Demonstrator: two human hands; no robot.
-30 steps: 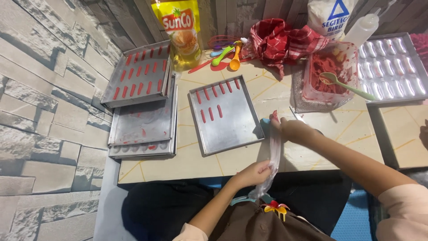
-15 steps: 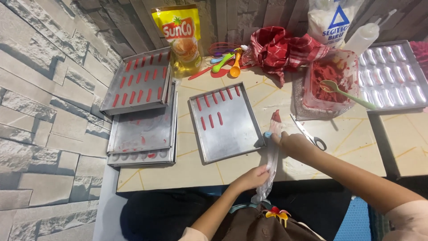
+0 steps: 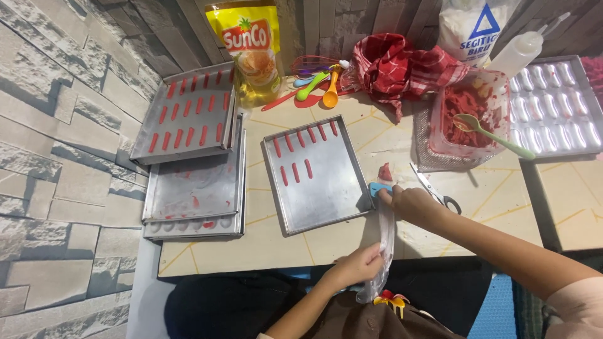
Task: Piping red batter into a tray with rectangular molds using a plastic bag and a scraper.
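Stone-faced wall runs along the left of a cream tiled counter crossed by thin yellow lines. At its left edge sits a stack of steel baking trays; the top one carries rows of short red dough strips. A single tray lies mid-counter with seven red strips piped along its far end, the rest bare. At the far right a moulded tray holds pale oval shapes. Beside it, a clear plastic tub holds red dough and a green spoon.

A clear piping bag is stretched between both hands — left hand with fingers closed on its lower part at the counter's near edge, right hand pressing a blue scraper onto the bag on the counter, just beside the tray's near right corner. Scissors and a small red dough lump lie close by.
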